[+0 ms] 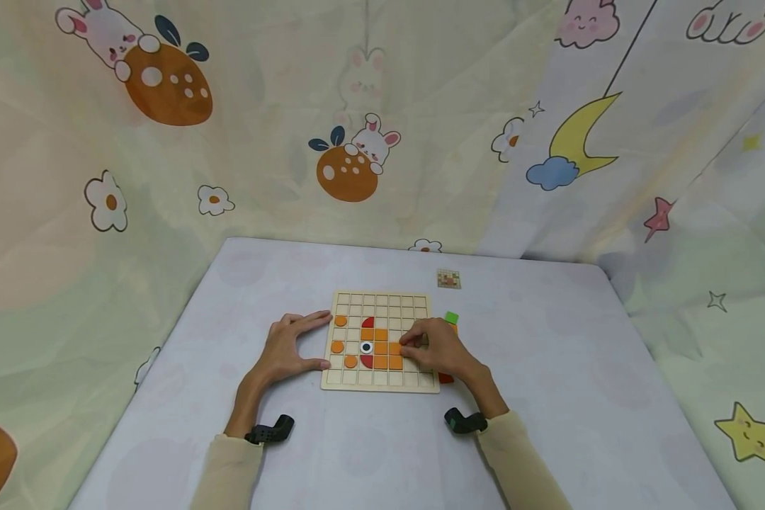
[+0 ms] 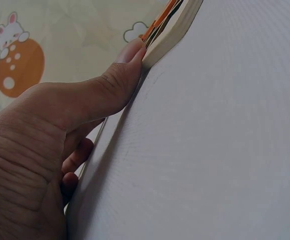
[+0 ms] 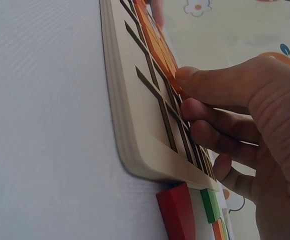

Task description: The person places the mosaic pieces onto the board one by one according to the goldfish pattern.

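A wooden grid board (image 1: 382,297) lies on the table, bearing orange square tiles (image 1: 380,348), red quarter-round tiles (image 1: 367,322), orange discs (image 1: 341,321) and a round eye tile (image 1: 366,348). My left hand (image 1: 285,348) rests at the board's left edge, thumb and fingers spread apart; its thumb touches the near left corner in the left wrist view. Over the board's right half, my right hand (image 1: 438,346) pinches an orange square tile (image 1: 395,349) at the right end of the middle row. In the right wrist view the thumb tip is on the orange and the other fingers are curled.
Right of the board lie loose pieces, among them a green one (image 1: 451,318) and a red one (image 1: 446,378), partly behind the right hand. A small patterned card (image 1: 449,278) lies beyond the board's far right corner. A printed cloth (image 1: 274,142) hangs behind the table (image 1: 548,340).
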